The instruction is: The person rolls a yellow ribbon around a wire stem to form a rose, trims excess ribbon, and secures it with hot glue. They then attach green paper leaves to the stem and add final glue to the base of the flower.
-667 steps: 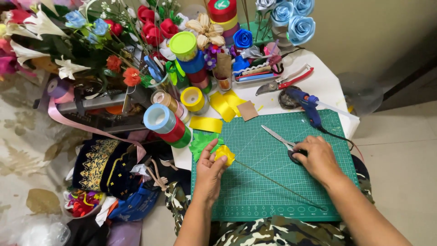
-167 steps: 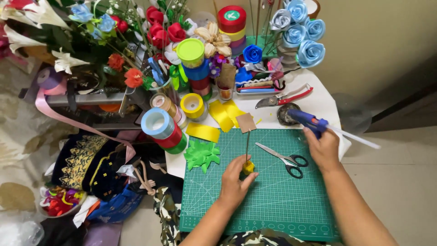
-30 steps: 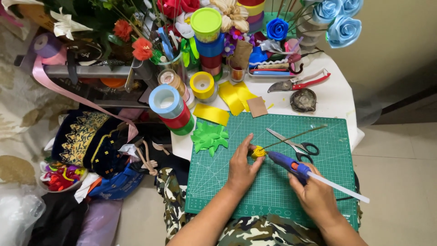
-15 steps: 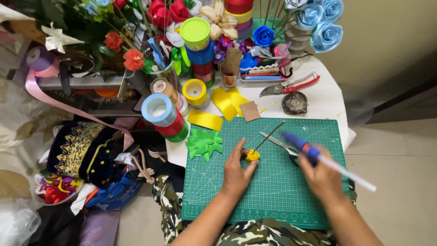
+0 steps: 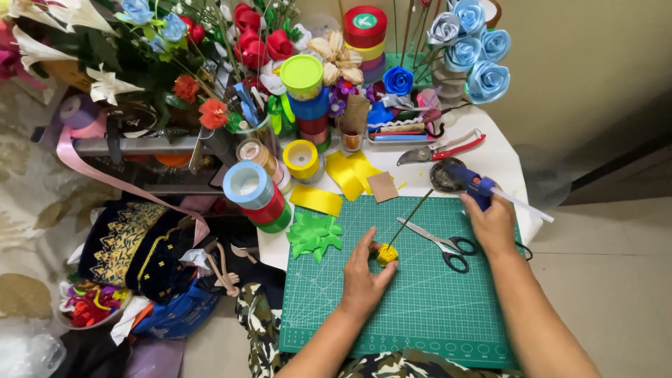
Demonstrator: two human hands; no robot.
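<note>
While left hand (image 5: 364, 280) pinches yellow ribbon bud (image 5: 386, 254) on wire stem (image 5: 409, 218), low on green cutting mat (image 5: 420, 315), scissors (image 5: 444, 245) lie just right; right hand (image 5: 493, 224) grips blue glue gun (image 5: 476, 187) at mat's far edge. Risk: hot nozzle near fingers, bud unrolling if pinch slackens.

The left hand (image 5: 365, 280) rests on the green cutting mat (image 5: 420, 308) and pinches a small yellow ribbon flower (image 5: 386, 254), whose thin wire stem (image 5: 409, 218) slants up and away from the fingers. The right hand (image 5: 492, 224) grips a blue glue gun (image 5: 470, 183) at the mat's far edge. Between the two hands lie scissors (image 5: 442, 245), and green ribbon leaves (image 5: 314, 234) sit just left of the left hand.
</note>
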